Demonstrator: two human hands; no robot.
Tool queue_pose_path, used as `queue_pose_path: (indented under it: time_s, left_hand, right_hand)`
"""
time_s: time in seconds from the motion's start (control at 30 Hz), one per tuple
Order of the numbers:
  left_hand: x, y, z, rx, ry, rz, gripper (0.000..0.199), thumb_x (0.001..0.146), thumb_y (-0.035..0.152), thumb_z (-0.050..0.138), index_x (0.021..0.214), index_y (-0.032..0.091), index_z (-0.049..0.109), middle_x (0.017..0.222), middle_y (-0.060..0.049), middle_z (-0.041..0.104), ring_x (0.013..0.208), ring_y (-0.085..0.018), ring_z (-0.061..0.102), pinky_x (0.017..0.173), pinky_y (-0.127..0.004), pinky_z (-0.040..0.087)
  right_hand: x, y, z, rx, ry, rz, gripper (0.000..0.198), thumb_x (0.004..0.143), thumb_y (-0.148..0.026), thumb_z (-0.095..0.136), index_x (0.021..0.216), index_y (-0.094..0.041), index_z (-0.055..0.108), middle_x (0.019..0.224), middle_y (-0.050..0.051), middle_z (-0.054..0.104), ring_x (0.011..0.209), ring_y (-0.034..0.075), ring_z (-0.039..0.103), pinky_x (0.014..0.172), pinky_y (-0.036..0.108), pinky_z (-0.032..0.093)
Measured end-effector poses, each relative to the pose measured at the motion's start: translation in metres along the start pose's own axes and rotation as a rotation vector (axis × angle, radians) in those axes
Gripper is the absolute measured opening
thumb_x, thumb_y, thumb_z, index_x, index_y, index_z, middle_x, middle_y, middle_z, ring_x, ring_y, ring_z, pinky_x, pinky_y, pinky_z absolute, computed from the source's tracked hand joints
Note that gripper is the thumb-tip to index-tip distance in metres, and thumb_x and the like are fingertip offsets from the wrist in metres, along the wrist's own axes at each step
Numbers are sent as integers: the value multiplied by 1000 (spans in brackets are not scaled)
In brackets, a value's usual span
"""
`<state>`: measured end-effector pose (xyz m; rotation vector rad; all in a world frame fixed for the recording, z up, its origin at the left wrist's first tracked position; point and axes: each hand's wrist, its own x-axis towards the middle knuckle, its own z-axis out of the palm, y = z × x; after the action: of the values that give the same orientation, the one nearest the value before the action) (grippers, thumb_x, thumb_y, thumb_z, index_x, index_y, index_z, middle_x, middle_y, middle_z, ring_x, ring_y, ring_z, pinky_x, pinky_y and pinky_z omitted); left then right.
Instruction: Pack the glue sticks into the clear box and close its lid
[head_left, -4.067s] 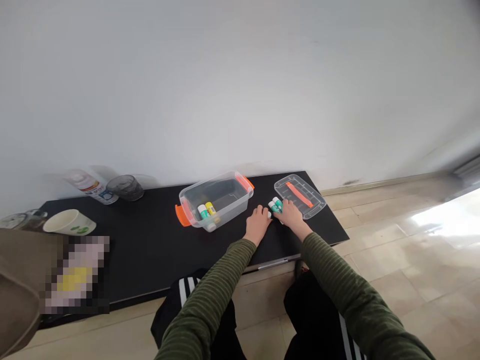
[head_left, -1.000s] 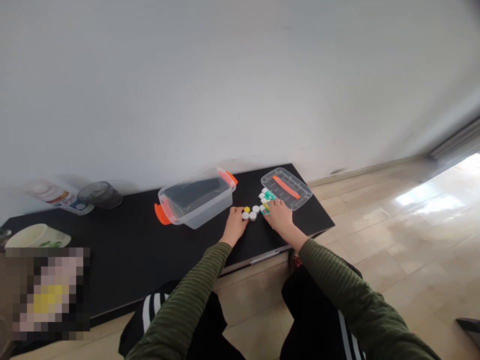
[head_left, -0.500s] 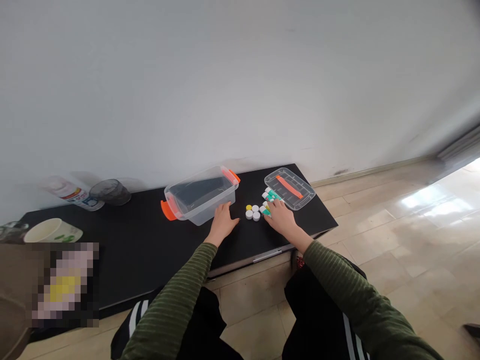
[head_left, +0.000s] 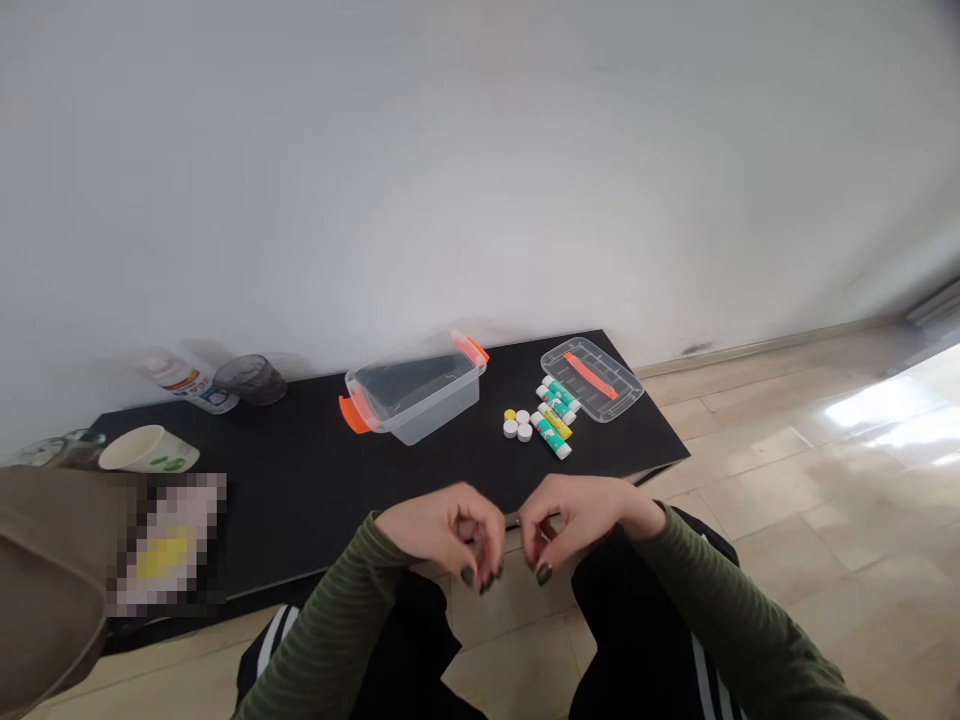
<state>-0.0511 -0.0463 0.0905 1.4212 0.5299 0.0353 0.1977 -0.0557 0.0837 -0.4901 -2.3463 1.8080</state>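
A person's left hand (head_left: 435, 525) and right hand (head_left: 581, 508) hover, loosely curled and holding nothing, at the near edge of a black table (head_left: 322, 490). Beyond, beside round white and yellow plastic caps (head_left: 524, 433), lie cylindrical green-and-white and yellow plastic tubes (head_left: 551, 436), probably light, stiff, prone to rolling; best pinched mid-barrel.

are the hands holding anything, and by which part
Nothing is held: the left hand and right hand are loosely curled but empty, and the tubes lie beyond them on the black table.
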Motion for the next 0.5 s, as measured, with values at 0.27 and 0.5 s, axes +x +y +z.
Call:
queue_pose_path:
  time_s: [0.27, 0.5]
  left_hand:
    - [66, -18, -25, -191, 658, -29, 82, 74, 80, -24, 36, 26, 25, 33, -2, 20, 34, -10, 22, 41, -29, 17]
    - [86, -33, -40, -48, 792, -72, 84, 84, 76, -13, 39, 24, 35, 36, -2, 29, 37, -11, 33, 45, -28, 28]
  right_hand:
    - [17, 31, -31, 187, 713, 287, 89, 86, -75, -18, 38, -23, 36, 38, 0, 28, 40, 10, 26, 47, 27, 21]
    - [13, 44, -44, -89, 852, 638, 82, 98, -64, -3, 46, -20, 43, 48, 3, 42, 53, 13, 45, 59, 25, 37]
